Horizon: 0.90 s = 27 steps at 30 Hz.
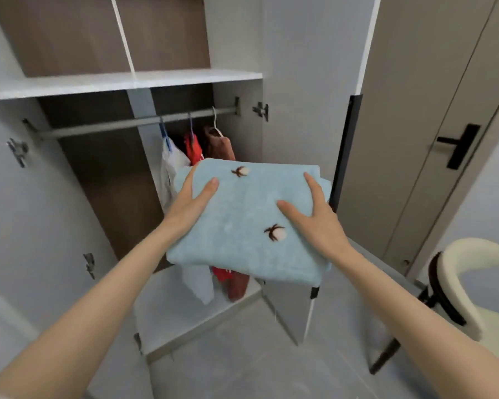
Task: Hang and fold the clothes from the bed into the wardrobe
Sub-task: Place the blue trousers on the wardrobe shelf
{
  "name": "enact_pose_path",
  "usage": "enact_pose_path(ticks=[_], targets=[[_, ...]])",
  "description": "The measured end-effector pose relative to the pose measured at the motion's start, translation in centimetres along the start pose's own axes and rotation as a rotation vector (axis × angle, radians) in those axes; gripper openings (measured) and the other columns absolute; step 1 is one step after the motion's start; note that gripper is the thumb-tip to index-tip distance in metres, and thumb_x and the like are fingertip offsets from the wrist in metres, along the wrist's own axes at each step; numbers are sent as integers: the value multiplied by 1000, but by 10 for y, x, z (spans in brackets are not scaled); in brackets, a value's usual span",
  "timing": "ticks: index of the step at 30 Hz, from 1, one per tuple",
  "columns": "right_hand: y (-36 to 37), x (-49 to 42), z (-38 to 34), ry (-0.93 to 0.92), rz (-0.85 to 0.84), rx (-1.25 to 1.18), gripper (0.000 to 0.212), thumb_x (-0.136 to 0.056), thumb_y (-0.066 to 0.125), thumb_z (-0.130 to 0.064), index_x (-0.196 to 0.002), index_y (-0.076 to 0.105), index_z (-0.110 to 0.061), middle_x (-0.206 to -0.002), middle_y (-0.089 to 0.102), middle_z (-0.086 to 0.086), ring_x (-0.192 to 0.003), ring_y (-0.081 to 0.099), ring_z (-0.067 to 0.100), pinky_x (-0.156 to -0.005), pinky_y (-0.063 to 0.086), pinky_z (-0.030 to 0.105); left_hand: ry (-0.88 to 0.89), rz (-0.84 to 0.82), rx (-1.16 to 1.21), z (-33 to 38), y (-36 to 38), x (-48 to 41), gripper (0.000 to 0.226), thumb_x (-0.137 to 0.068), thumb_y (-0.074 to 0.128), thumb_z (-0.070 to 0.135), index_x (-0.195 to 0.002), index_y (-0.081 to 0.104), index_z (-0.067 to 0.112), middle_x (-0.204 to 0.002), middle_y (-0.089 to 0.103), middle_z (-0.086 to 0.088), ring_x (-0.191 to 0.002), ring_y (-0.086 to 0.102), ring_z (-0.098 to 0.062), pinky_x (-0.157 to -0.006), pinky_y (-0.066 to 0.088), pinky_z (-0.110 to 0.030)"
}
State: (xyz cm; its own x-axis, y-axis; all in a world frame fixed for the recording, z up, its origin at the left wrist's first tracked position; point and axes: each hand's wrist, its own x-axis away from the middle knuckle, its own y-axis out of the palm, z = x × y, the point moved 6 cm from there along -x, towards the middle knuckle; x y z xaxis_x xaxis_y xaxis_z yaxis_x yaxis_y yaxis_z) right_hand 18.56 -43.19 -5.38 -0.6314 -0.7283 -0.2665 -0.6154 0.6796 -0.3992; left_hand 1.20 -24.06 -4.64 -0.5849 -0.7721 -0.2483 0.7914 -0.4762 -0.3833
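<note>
Three hung garments (193, 148), one folded blue blanket (248, 203), one chair (473, 254).

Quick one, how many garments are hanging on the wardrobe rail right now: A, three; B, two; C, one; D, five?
A: three hang from the rail, a white garment, a red garment and a brown garment, behind the folded blue cloth that the left hand and right hand hold.
</note>
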Motion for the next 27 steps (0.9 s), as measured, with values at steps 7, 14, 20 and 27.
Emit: enact_pose_path(ticks=[7, 14, 20, 27], targets=[[10, -106, -94, -172, -19, -87, 79, -80, 60, -64, -143, 15, -54, -131, 53, -7, -109, 59, 18, -94, 51, 43, 114, 111, 16, 67, -79, -92, 69, -85, 46, 69, -144, 17, 51, -142, 43, 5, -123, 48, -18, -105, 39, -45], [16, -236, -148, -272, 14, -95, 76, -78, 60, -66, -141, 17, -56, -129, 53, -5, -109, 57, 20, -95, 48, 44, 165, 194, 5, 115, -125, -204, 70, -82, 48, 71, -143, 22, 50, -132, 50, 10, -110, 54, -11, -89, 46, -33], [29, -358, -182, -323, -17, -159, 78, -80, 60, -64, -144, 18, -50, -128, 51, -9, -110, 55, 19, -93, 47, 39, 203, 254, -77, 143, -157, -313, 72, -80, 48, 74, -143, 21, 51, -140, 45, 11, -123, 48, -17, -106, 37, -43], [52, -484, -201, -331, -50, -192, 75, -81, 60, -61, -144, 20, -49, -118, 49, -9, -108, 55, 21, -95, 48, 43, 162, 337, -118, 141, -184, -434, 77, -78, 46, 77, -145, 16, 52, -148, 35, 10, -131, 41, -21, -112, 31, -48]])
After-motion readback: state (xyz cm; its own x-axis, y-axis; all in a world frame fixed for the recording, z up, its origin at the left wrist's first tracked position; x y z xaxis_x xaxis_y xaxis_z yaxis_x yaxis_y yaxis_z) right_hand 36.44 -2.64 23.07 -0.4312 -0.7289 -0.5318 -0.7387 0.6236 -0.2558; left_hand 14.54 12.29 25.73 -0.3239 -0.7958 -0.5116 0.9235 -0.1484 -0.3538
